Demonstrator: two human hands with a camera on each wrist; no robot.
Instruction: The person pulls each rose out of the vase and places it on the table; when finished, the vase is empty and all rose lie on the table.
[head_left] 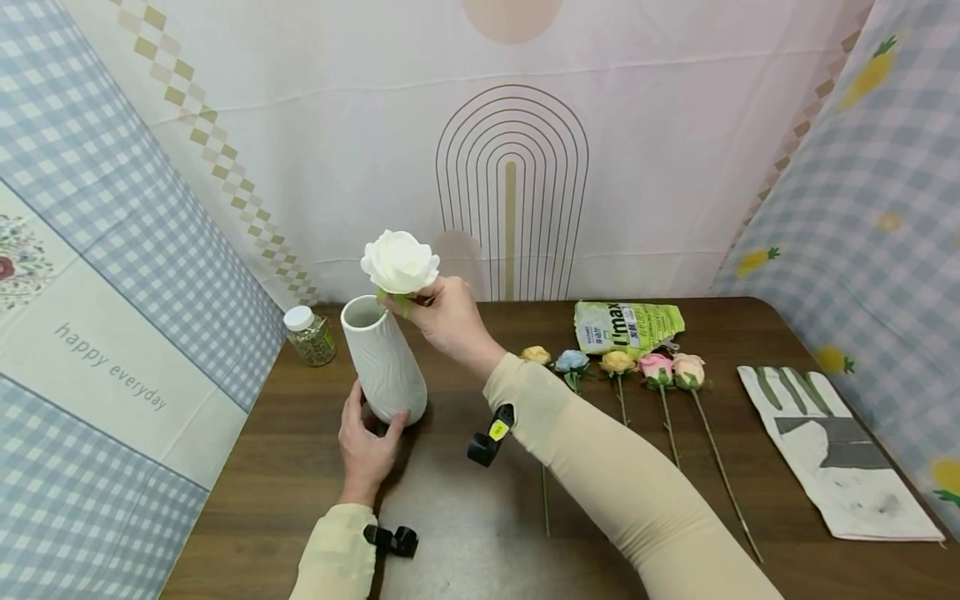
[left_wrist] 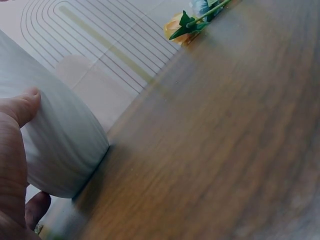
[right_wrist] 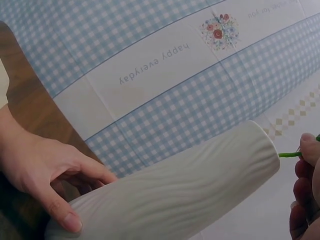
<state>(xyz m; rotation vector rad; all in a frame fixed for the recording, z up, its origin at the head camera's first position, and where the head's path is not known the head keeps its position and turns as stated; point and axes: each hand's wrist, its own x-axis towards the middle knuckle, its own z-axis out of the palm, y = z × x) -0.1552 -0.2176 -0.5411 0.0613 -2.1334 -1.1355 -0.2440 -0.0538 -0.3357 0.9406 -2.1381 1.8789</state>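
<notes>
A white ribbed vase (head_left: 385,362) stands on the brown table, and my left hand (head_left: 367,439) grips it low down, thumb on one side and fingers on the other. In the right wrist view the left hand (right_wrist: 60,175) shows curved round the lower part of the vase (right_wrist: 175,187). Just above the vase's mouth, my right hand (head_left: 450,321) pinches a white rose (head_left: 400,262) close under its bloom. The rose's green stem (right_wrist: 289,155) runs into the vase's mouth; its lower part is hidden inside.
A white-capped jar (head_left: 311,337) is left of the vase. Right of it lie yellow (head_left: 618,362), blue (head_left: 572,361), pink (head_left: 656,367) and peach (head_left: 688,370) roses, with a green packet (head_left: 628,327) behind them. A work glove (head_left: 836,454) lies at the right edge.
</notes>
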